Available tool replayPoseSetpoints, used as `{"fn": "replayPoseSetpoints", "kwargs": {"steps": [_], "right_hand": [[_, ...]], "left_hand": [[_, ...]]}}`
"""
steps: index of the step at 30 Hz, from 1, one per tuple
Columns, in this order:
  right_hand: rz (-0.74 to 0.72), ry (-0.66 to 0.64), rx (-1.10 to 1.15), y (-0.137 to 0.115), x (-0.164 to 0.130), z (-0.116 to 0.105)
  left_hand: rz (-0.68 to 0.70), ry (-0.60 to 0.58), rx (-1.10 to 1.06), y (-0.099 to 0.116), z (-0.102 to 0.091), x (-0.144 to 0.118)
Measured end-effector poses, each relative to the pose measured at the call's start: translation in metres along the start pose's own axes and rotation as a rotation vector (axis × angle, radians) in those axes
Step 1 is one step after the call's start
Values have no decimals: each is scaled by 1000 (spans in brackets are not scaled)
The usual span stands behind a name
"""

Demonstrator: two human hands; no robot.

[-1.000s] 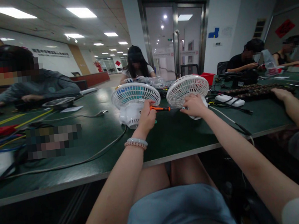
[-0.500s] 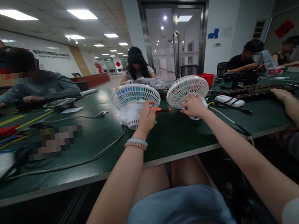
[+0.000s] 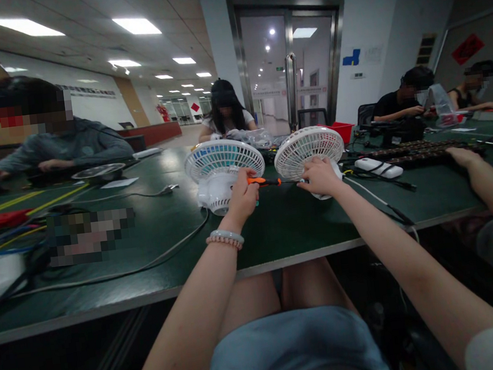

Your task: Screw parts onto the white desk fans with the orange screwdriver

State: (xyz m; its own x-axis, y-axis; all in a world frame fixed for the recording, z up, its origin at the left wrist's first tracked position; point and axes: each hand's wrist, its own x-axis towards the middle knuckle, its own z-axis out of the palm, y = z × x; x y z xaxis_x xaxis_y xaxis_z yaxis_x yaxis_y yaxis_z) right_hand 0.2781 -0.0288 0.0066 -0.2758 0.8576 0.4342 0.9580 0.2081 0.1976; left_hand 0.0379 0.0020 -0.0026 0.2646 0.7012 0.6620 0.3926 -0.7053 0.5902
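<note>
Two small white desk fans stand side by side on the dark green table [image 3: 278,229]. My left hand [image 3: 243,198] grips an orange-handled screwdriver [image 3: 264,180] in front of the left fan [image 3: 222,163], its tip pointing right toward the other fan. My right hand [image 3: 322,176] holds the lower body of the right fan [image 3: 308,149]. A grey cable [image 3: 169,250] runs from the left fan across the table toward the left.
Other people sit around the table: one at far left [image 3: 53,147], one opposite [image 3: 225,113], two at far right. A neighbour's forearm [image 3: 491,187] rests on the right edge. A white power strip [image 3: 378,167], a metal bowl [image 3: 99,173] and cables lie about.
The screwdriver shifted slightly in my left hand, otherwise both hands and fans stay nearly still.
</note>
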Motion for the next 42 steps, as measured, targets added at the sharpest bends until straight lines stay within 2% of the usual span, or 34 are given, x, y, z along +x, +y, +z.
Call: {"fn": "replayPoseSetpoints", "kwargs": {"steps": [8, 17, 30, 42], "right_hand": [[0, -4, -13, -1, -1, -1], [-6, 7, -10, 1, -1, -1], [-3, 16, 8, 0, -1, -1], [-5, 15, 0, 0, -1, -1]], "left_hand": [[-65, -18, -53, -1, 0, 0], [-42, -11, -11, 6, -1, -3], [-28, 7, 68, 3, -1, -2], [-34, -2, 46, 6, -3, -2]]}}
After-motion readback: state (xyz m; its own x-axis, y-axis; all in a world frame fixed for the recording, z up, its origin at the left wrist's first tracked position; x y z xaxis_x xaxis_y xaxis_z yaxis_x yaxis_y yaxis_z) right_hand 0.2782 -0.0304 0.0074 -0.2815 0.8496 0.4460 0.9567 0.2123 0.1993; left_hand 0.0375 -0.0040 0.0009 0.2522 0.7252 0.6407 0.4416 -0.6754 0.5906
